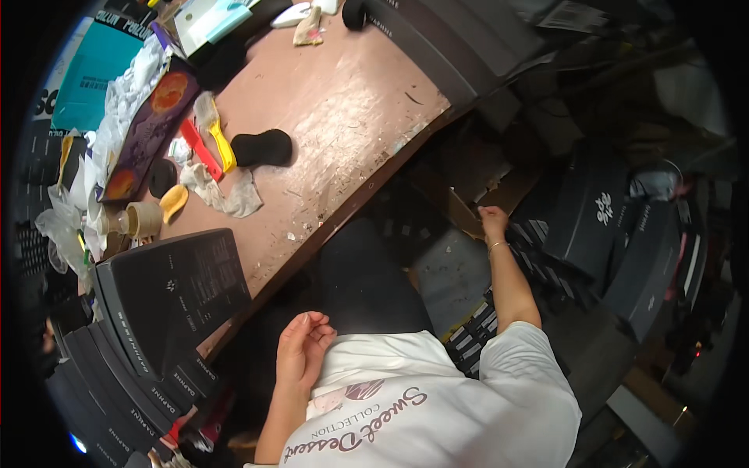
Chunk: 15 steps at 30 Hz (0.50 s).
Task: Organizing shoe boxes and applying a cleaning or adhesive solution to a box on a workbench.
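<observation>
My right hand [493,225] is stretched out to the right, below table height, its fingers closed at the edge of an open brown cardboard box [465,210]. The inside of that box is dark and hard to make out. My left hand [304,349] rests above my lap, palm turned inward, with loosely curled fingers and nothing visible in them. Ahead of it is the worn pinkish table [328,117]. On the table lie a black pad [264,148], a yellow-handled brush [221,140], a red-handled brush [201,150], a crumpled pale cloth [242,196] and a yellow sponge [174,203].
Dark shoe boxes [175,296] are stacked at the table's near left end. A long dark box [437,47] lies at its far right. More black boxes [585,210] stand right of my arm. A purple carton [148,129] with white paper and a small jar [143,218] stand left.
</observation>
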Available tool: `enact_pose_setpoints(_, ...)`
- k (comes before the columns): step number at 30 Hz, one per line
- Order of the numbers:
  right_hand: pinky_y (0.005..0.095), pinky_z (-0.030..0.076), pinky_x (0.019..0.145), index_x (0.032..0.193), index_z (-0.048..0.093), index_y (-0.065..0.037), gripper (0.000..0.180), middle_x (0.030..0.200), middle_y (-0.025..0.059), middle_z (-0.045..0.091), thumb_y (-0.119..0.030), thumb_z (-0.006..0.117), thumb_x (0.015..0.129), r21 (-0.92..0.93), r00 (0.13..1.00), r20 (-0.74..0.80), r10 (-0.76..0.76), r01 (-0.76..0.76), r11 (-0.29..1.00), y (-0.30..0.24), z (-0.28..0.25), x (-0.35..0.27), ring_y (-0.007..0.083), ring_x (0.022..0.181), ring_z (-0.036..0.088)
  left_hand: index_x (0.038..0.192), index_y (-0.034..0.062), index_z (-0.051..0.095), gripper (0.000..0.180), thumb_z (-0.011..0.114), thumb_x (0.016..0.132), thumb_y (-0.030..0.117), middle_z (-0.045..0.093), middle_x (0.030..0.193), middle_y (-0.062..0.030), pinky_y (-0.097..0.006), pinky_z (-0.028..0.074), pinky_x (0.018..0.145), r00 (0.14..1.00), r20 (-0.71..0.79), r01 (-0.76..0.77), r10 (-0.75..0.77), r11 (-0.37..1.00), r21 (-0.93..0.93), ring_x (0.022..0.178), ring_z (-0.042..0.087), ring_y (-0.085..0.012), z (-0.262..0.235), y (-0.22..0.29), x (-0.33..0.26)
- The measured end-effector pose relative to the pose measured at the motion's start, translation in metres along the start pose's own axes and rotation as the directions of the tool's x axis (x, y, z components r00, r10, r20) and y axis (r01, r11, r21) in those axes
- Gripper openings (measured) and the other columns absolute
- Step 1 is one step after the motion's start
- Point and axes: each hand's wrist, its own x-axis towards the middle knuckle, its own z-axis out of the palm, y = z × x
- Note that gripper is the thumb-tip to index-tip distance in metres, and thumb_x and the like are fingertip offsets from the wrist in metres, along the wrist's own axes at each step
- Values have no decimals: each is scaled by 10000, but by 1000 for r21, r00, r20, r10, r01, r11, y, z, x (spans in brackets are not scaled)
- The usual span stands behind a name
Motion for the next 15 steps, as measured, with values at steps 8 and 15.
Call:
enact_pose_setpoints(8,483,515,791,940,696,-116,172,960,152,693,-254,601,899,-784,993,119,-15,103,612,-21,25,19,366,931,667,990,17,644,189,589,961,196,675,929,-92,-332,551,815,984,-163,96,-72,985,141,811,655,-163,26,-17,22)
enact_pose_setpoints(15,495,415,955,1045,683,-123,233,1170,108,610,-260,555,907,-874,930,365,-43,358,329,-7,26,-9,300,1105,587,1005,16,647,201,593,961,204,682,937,-92,-319,539,823,988,-145,86,-53,970,229,817,658,-157,40,-20,30)
